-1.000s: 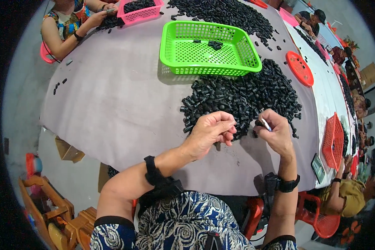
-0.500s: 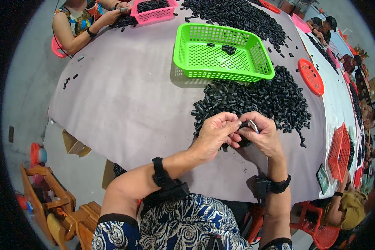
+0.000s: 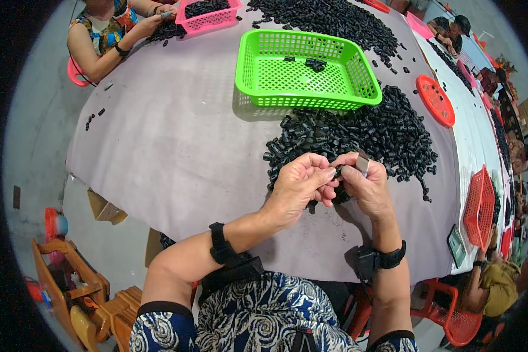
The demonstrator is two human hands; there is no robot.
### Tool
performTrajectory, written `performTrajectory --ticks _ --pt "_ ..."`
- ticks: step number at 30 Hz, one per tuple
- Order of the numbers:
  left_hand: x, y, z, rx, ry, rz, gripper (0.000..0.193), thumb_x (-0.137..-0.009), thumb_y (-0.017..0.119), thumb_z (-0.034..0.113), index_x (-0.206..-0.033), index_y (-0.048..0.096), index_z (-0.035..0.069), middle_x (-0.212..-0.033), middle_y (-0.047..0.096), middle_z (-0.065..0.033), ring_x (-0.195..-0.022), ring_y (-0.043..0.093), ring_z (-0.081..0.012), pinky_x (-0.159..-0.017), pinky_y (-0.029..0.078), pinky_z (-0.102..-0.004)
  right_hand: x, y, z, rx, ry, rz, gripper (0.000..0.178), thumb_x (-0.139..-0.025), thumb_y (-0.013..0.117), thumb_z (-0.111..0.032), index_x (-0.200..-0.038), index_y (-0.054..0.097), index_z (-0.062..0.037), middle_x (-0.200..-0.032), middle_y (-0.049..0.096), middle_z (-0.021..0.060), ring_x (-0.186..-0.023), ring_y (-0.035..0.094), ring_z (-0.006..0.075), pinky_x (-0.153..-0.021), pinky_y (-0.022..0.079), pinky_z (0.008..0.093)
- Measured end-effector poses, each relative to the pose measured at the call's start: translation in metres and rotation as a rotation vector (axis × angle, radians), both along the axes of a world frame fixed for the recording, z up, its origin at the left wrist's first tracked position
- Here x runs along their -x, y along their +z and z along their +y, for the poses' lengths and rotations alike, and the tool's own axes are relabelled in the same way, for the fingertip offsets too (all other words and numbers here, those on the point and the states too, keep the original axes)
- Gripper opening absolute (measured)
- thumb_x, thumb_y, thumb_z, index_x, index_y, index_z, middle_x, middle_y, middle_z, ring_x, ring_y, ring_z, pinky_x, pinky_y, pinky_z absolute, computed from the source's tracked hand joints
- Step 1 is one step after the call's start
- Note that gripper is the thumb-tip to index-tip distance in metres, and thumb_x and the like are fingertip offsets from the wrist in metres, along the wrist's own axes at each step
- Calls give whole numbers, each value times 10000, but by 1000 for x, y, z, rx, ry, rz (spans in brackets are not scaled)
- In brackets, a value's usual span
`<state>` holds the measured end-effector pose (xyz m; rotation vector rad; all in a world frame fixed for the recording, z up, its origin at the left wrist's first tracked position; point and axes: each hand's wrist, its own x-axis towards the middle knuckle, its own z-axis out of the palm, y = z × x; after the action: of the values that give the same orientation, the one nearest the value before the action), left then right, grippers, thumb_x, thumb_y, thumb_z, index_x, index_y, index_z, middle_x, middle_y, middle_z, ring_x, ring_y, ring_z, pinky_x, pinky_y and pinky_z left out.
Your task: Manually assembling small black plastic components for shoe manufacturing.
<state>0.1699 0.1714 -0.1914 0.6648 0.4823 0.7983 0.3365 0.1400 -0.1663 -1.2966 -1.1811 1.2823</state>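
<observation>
just turned the flat tool [image 3: 363, 163] to point away in the right hand [image 3: 368, 188] — now pinching a small black piece [image 3: 338, 171] between it and the left hand [image 3: 301, 185], by the pile's [image 3: 361, 136] near edge, apparently mid-work.

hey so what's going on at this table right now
The person's left hand and right hand meet around one black piece, over the near edge of a heap of small black parts. The right hand also holds a flat tool. Beyond the heap, a green basket holds a few pieces.
</observation>
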Motion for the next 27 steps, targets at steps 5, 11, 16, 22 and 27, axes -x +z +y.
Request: performTrajectory --ticks 5,11,16,22,27 --pt "0 0 0 4 -8 -17 135 -883 551 129 -973 492 45 -817 598 -75 -644 590 -116 -553 530 -256 0 0 -1 33 7 175 158 -845 586 -130 -965 631 -37 -678 547 -48 -498 402 8 -438 294 163" --pt "0 -5 1 49 -30 -69 137 -900 525 158 -979 494 50 -818 597 -68 -653 579 -110 -554 522 -262 4 -1 0 -84 17 -25 154 -817 618 -97 -955 612 -30 -770 571 -33 -643 491 40 -582 404 192" --pt "0 -2 1 87 -81 -86 140 -904 516 166 -987 498 54 -801 593 -53 -652 575 -111 -556 518 -268 9 6 0 -67 20 2 162 -810 626 -86 -960 615 -26 -757 553 -35 -661 491 50 -623 425 210" --pt "-1 -4 2 132 -110 -113 147 -904 516 168 -990 500 50 -798 599 -63 -651 582 -115 -555 516 -272 4 -2 -1 -21 -5 51 137 -833 608 -115 -939 634 -33 -690 554 -56 -555 434 14 -485 337 170" --pt "1 -4 2 136 -130 -115 147 -905 514 168 -990 509 48 -797 600 -57 -650 581 -112 -557 515 -270 5 -1 -1 1 -22 146 131 -842 595 -113 -938 634 -33 -688 555 -60 -543 421 8 -465 306 163"
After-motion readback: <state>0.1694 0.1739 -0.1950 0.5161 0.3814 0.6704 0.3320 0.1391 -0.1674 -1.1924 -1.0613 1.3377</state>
